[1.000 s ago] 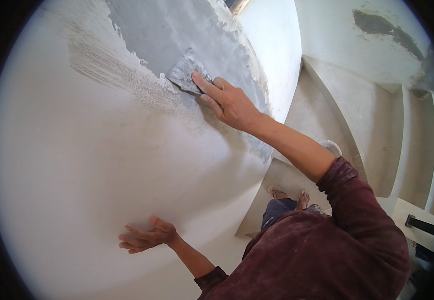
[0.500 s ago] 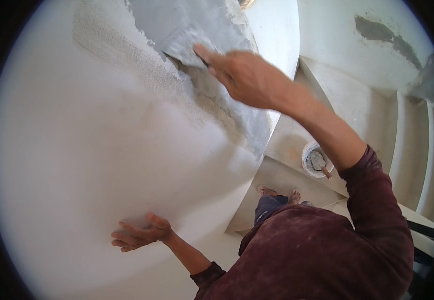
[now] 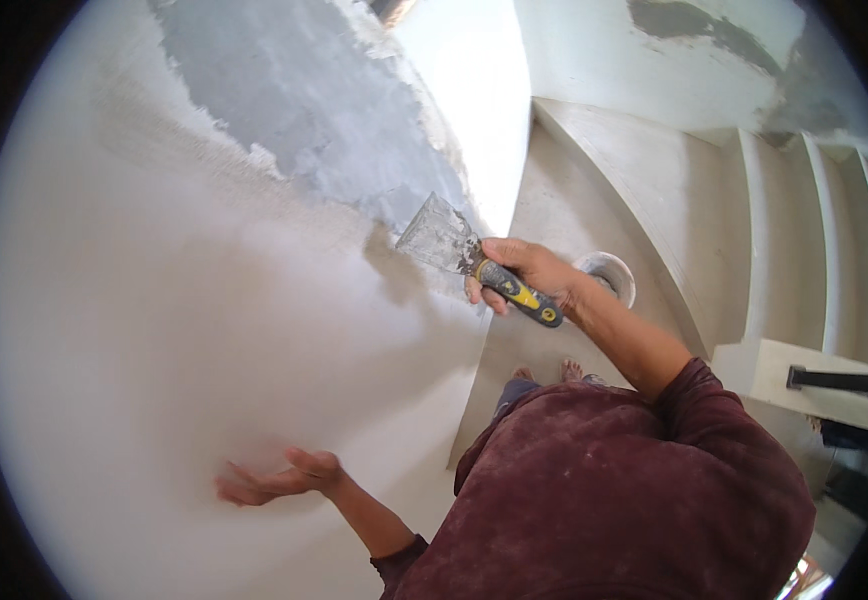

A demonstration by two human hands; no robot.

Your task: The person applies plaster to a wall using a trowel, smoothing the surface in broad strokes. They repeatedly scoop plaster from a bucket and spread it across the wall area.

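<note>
My right hand is closed round the black-and-yellow handle of a putty knife. Grey filler coats its wide blade, which is in front of the lower end of a grey plastered patch; whether it touches the wall I cannot tell. Ragged edges of white paint border the patch. Lower on the white wall, my left hand is held out with fingers spread and nothing in it, at or close to the surface; its fingertips are a little blurred.
Behind my right wrist a white bucket stands on the landing, partly hidden. Curved steps rise on the right, with a dark rail below them. Another grey patch marks the far wall. My bare feet are on the floor.
My right hand has come down from the upper patch, and the putty knife's blade and handle now show plainly. The view has shifted. My left hand stays low by the wall, fingers still apart.
</note>
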